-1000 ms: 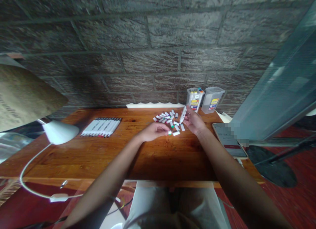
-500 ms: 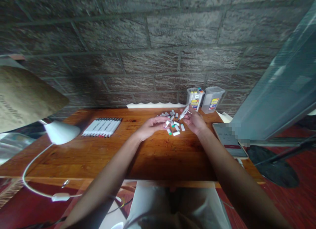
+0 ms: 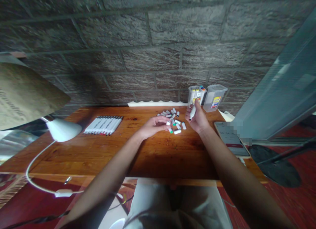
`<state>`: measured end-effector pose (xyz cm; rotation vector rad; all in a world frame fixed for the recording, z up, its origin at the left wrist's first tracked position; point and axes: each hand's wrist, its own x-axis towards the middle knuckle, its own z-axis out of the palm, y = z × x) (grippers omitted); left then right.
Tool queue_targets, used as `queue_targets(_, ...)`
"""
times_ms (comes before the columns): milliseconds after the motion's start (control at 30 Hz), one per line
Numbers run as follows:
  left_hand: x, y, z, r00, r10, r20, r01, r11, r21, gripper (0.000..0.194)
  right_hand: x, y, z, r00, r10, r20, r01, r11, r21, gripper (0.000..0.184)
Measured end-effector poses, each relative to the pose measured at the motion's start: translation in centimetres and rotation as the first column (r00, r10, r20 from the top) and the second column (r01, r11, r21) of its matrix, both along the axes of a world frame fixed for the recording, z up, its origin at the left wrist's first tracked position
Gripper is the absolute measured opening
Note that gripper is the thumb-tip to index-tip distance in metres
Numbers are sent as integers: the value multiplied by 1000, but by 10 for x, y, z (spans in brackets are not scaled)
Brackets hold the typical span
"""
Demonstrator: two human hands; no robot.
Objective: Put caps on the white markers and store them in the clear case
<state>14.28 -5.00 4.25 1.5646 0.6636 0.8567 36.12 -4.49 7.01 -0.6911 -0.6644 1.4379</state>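
A white marker with a dark tip is gripped in my right hand, its tip pointing down toward the table. My left hand pinches a small white marker cap at the left side of a loose pile. Several more caps lie scattered between the two hands, some with green or dark ends. Farther left, a row of white markers lies side by side on the wooden table.
Behind my right hand stands a clear container of markers, beside a second clear container. A phone lies at the right edge. At left is a lamp with a white cord. A brick wall rises behind.
My right hand has turned the marker from a slant to a steeper, more upright angle and moved slightly right. My left hand stays near the pile, still holding the cap.
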Motion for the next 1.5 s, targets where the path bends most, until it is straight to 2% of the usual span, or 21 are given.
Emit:
queue_targets(133, 5, 1, -14, 985, -70, -158, 94, 984, 150, 31, 1, 1, -1, 1000, 22, 9, -22, 1000, -21, 59)
queue_targets(233, 9, 1, -21, 975, -38, -217, 100, 955, 280, 29, 0, 2, -3, 1000, 17, 4, -17, 1000, -24, 56)
queue_targets(300, 10, 2, -21, 981, -2, -196, 65, 946, 316, 28, -1, 1, -4, 1000, 5, 25, -4, 1000, -27, 52)
queue_targets(467, 8, 4, -16, 998, 37, -52, -21, 961, 277, 32, -5, -3, -3, 996, 3, 87, -1, 1000, -21, 38)
queue_targets(567, 7, 5, -13, 997, 75, 12, -76, 965, 249, 36, -9, -7, -4, 993, 62, 103, -69, 996, 64, 27)
queue_targets(667, 7, 5, -11, 988, 149, 39, -154, 962, 224, 40, -11, -10, -6, 983, 109, 149, -132, 979, 153, 30)
queue_targets(767, 7, 6, -8, 977, 208, 39, -212, 957, 200, 41, -12, -11, -8, 975, 127, 182, -158, 973, 167, 31)
queue_targets(967, 8, 3, -6, 981, 193, 25, -194, 964, 181, 42, -13, -11, -4, 982, 115, 150, -143, 972, 187, 24)
queue_targets(1133, 6, 1, -7, 986, 157, -59, -150, 983, 106, 45, -15, -10, -4, 988, 38, 153, -62, 985, 160, 35)
queue_targets(1233, 5, 1, -8, 983, 167, -77, -155, 977, 145, 45, -16, -8, -6, 983, -3, 183, -28, 986, 166, 41)
queue_targets(1333, 5, 2, -7, 973, 215, -85, -187, 948, 257, 41, -16, -8, -7, 977, -20, 212, -19, 984, 180, 43)
queue_targets(1500, 4, 2, -8, 964, 241, -114, -179, 903, 391, 35, -17, -12, -7, 964, 2, 267, -67, 969, 237, 35)
